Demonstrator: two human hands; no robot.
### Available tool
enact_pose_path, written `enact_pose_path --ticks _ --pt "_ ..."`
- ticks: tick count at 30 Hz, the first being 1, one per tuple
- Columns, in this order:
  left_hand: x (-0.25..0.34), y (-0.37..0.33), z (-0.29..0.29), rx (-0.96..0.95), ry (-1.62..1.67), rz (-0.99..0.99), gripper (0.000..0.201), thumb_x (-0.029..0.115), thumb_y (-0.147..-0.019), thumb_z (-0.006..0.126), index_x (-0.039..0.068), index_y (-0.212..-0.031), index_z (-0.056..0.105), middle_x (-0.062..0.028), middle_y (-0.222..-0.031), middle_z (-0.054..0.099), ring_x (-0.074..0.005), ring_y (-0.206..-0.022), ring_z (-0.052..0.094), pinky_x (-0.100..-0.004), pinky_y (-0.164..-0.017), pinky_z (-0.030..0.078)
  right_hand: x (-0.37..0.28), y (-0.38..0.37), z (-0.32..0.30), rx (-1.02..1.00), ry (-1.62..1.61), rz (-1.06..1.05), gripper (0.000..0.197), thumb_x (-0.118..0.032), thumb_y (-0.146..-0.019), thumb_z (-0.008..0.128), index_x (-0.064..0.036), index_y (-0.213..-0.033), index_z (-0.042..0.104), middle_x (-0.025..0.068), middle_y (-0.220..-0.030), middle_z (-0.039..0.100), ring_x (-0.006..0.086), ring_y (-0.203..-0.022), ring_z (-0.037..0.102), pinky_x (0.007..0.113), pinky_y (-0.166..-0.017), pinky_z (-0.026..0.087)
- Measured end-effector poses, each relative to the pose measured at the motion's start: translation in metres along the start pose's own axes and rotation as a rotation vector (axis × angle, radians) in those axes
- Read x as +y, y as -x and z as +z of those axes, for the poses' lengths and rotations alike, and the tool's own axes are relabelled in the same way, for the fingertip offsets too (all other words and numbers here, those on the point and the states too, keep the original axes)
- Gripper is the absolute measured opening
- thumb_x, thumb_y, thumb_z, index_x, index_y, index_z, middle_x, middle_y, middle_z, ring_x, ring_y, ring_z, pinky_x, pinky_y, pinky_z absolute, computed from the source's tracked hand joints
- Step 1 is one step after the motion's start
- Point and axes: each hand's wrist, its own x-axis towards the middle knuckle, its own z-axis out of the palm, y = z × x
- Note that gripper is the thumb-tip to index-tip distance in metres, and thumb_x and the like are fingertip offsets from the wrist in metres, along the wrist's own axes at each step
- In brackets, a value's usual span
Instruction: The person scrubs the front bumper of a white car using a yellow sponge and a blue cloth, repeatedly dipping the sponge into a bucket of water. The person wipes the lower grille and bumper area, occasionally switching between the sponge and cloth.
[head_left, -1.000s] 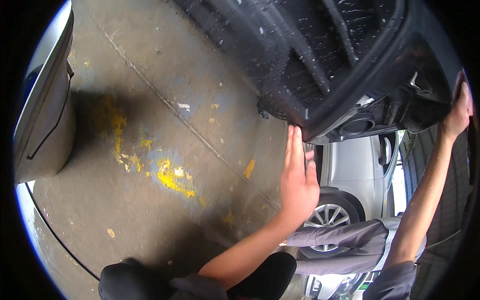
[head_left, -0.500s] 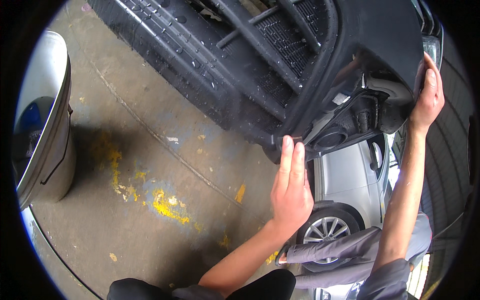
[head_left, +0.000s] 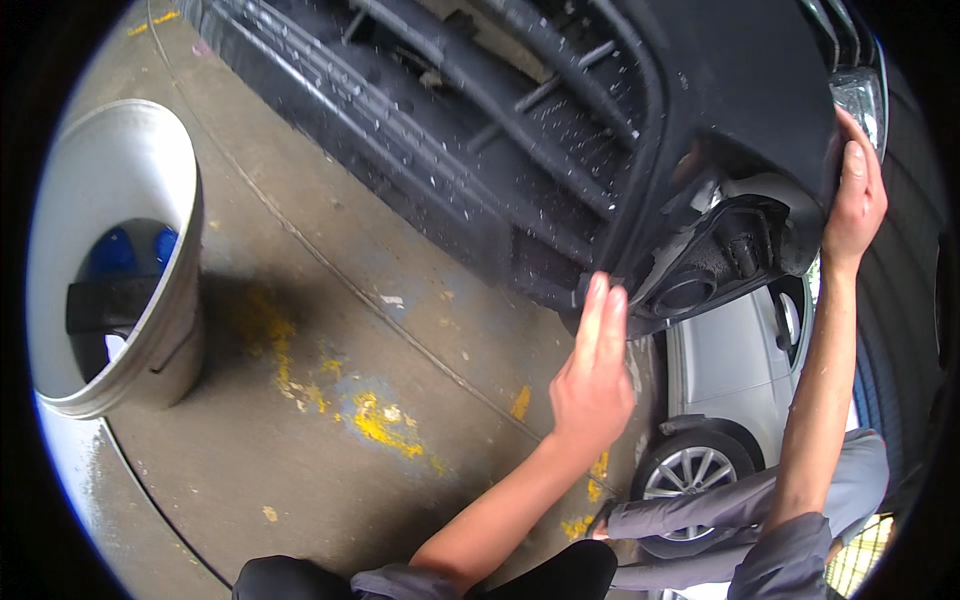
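A wet black car front bumper (head_left: 480, 190) spans the top of the view, with beads of water on its grille bars. At its lower corner my left hand (head_left: 592, 385) has its fingers stretched out, the tips against the lip; its thumb is hidden. My right hand (head_left: 855, 210) grips the bumper's right edge beside the headlight (head_left: 857, 97), thumb in front and the other fingers partly hidden. Between my hands lies a glossy fog light recess with a round opening (head_left: 685, 292).
A whitish bucket (head_left: 180, 345) at the left holds dark liquid, blue items and a black object. A silver car (head_left: 725, 345) stands at the right, with a person's grey-trousered legs (head_left: 690, 515) near its wheel. The concrete floor (head_left: 320, 450) has worn yellow paint.
The view has shifted, so the bucket and floor marks appear farther right. Both hands stay at the same places on the bumper; my left hand appears slightly farther right with its corner.
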Motion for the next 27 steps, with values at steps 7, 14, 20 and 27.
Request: enact_pose_path --ticks 7,14,20,27 --pt "-0.011 0.030 -0.104 -0.611 -0.107 -0.284 0.065 -0.015 -0.092 0.050 0.004 -0.153 0.045 -0.0224 -0.168 0.037 -0.0388 -0.145 0.052 -0.0432 -0.112 0.053 -0.021 -0.003 -0.003 -0.024 -0.054 0.088 0.034 -0.014 -0.109 0.050 -0.0002 -0.131 0.073 0.0136 -0.131 0.075 0.0240 -0.125 0.070 0.034 -0.111 0.049" --pt "0.026 -0.088 -0.229 -0.455 0.036 -0.502 0.046 -0.009 -0.090 0.045 0.000 -0.135 0.044 -0.0242 -0.160 0.044 -0.0309 -0.150 0.045 -0.0410 -0.119 0.044 -0.030 -0.001 0.001 0.010 -0.130 0.124 0.032 0.000 -0.097 0.054 0.0035 -0.122 0.074 0.0196 -0.126 0.076 0.0326 -0.120 0.073 0.039 -0.107 0.054" --pt "0.066 -0.165 -0.391 -0.346 -0.476 -0.381 0.027 0.004 -0.099 0.053 0.000 -0.124 0.064 -0.0111 -0.126 0.063 -0.0237 -0.120 0.059 -0.0372 -0.107 0.045 -0.036 -0.013 -0.012 0.043 -0.149 0.126 0.031 0.001 -0.093 0.055 0.0020 -0.118 0.074 0.0199 -0.124 0.076 0.0352 -0.119 0.073 0.040 -0.105 0.055" --pt "0.076 -0.180 -0.500 0.161 -0.686 -0.247 0.026 0.006 -0.103 0.067 -0.001 -0.128 0.065 -0.0073 -0.112 0.068 -0.0138 -0.101 0.063 -0.0283 -0.092 0.052 -0.054 -0.009 -0.002 0.134 -0.064 0.211 0.034 0.007 -0.095 0.052 0.0033 -0.122 0.072 0.0194 -0.127 0.075 0.0364 -0.122 0.071 0.043 -0.108 0.053"
